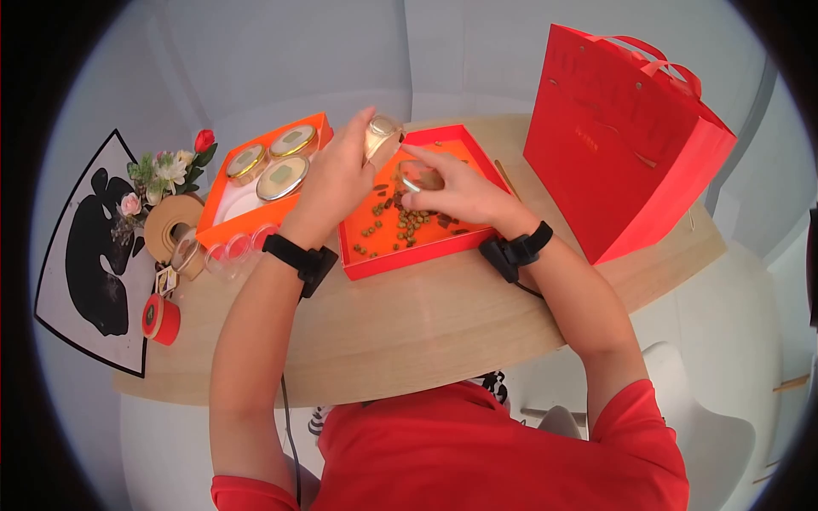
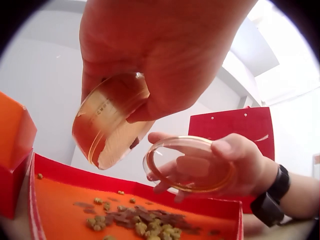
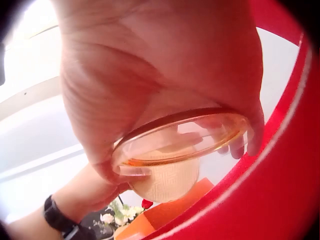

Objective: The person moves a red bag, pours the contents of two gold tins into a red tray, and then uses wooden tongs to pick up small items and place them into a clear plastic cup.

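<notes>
My left hand [image 1: 334, 179] grips a round clear jar [image 2: 111, 122] with a gold band, tipped over a shallow red box lid [image 1: 417, 257] lined in orange. A dark flake clings near the jar's mouth in the left wrist view. My right hand [image 1: 471, 194] holds a clear round lid [image 2: 192, 164] with a gold-tinted rim, thumb and fingers at its edge, just right of the jar and apart from it. On the orange lining below lie small greenish-brown dried buds [image 1: 411, 223] and dark reddish flakes [image 2: 150, 218], heaped in the middle and scattered around.
Left of the tray stands an orange box [image 1: 223, 232] with several lidded jars [image 1: 283, 177]. Small clear cups [image 1: 241, 247], a brown ring [image 1: 162, 232], flowers [image 1: 170, 173] and a red round tin [image 1: 160, 319] are farther left. A tall red gift bag [image 1: 622, 145] stands right.
</notes>
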Motion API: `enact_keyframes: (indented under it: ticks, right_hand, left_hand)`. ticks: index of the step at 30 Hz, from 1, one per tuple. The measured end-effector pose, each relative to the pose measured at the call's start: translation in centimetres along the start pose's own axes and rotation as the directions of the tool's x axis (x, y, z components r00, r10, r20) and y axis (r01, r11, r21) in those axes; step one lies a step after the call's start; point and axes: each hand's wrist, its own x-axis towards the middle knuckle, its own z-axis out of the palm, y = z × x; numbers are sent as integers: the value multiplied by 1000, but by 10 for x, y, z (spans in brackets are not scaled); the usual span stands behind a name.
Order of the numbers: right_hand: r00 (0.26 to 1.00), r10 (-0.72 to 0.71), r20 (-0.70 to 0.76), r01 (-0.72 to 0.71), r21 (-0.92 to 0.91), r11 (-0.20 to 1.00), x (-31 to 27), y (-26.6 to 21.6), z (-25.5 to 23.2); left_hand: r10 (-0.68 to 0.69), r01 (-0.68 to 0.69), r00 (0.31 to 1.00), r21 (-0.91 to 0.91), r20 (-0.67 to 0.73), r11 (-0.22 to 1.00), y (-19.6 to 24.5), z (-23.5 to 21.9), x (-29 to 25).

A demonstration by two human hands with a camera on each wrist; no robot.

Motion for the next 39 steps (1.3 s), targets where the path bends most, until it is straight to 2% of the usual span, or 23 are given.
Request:
enact_keyframes:
  ticks: [1,4,7,13,16,18,21,22,24,25,27,28,29,30,33,36,39]
  right_hand:
    - [999,-29,-17,27,-131,991,-1,-3,2]
    - [996,-60,-67,32,-351,936,1,-1,7]
    - [988,-66,-137,16,-339,941,3,5,9]
    - [987,-59,-151,-8,-406,914,4,6,8]
    - [990,-5,-138,-37,-300,953,-2,-8,2]
    - [992,-25,-122,-13,-301,953,1,0,1]
    - [992,-29,-123,-4,-254,967,3,7,-2]
    - [992,-26,-126,-4,-227,974,3,8,-2]
    - [985,-16,-170,-5,-127,992,9,16,-3]
    - [982,-10,-190,-4,-76,997,11,20,-4]
    - [988,56,-143,-31,174,984,9,12,-7]
    - [990,83,-113,-46,296,954,6,5,-10]
    - [982,179,-65,-143,365,920,-1,-10,-16]
    - [983,160,-92,-102,452,886,0,-6,-16]
    - [980,108,-166,25,646,763,8,9,-15]
    - [986,106,-129,30,761,648,6,8,-17]
    - [990,89,-114,53,860,507,2,2,-18]
  left_hand:
    - [21,-21,1000,12,-2,1000,1,1,0]
    - [71,-71,997,49,9,996,4,4,-1]
    - [96,-100,994,95,45,990,15,1,-1]
    - [163,-172,985,181,61,968,26,-4,1]
    - [208,-216,976,223,59,950,24,-5,2]
    - [233,-240,971,231,58,943,18,-3,2]
    - [166,-160,985,127,-40,979,10,1,1]
    - [30,-29,999,49,-21,998,9,-1,2]
    - [-235,239,971,-93,49,967,11,-7,6]
    - [-239,232,971,-230,-2,945,0,-2,6]
    - [-267,187,959,-485,-99,854,-23,9,6]
    - [-356,260,934,-643,-21,720,-27,9,4]
    - [-426,323,902,-769,73,551,-21,6,1]
    - [-473,372,863,-857,178,356,-17,3,-3]
    - [-464,365,836,-928,292,73,-20,5,-14]
    - [-449,387,819,-922,358,-29,-25,12,-20]
    - [-392,394,846,-919,361,4,-24,18,-26]
